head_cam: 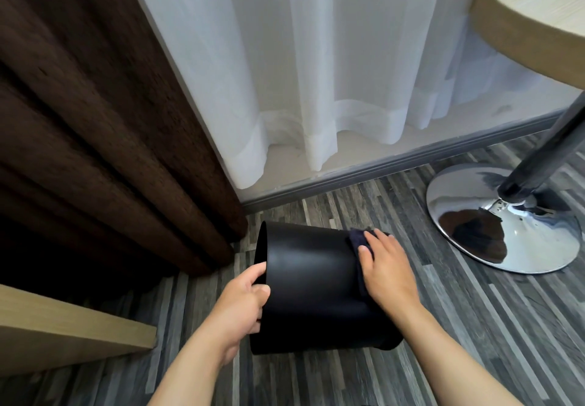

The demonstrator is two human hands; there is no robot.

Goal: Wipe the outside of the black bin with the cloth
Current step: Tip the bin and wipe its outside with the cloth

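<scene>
The black bin [311, 288] lies tipped on its side above the floor, its open mouth facing left. My left hand [242, 301] grips the rim at the mouth, fingers curled inside and thumb on the outer wall. A dark cloth [356, 241] is pressed against the bin's base end on the right. My right hand [384, 266] lies flat over the cloth with fingers spread, holding it to the bin. Most of the cloth is hidden under that hand.
A brown curtain [95, 139] hangs at the left and a white sheer curtain [316, 73] behind the bin. A chrome table base [503, 225] and pole stand at the right under a round wooden tabletop [538, 16]. A wooden panel [63, 333] juts in at lower left.
</scene>
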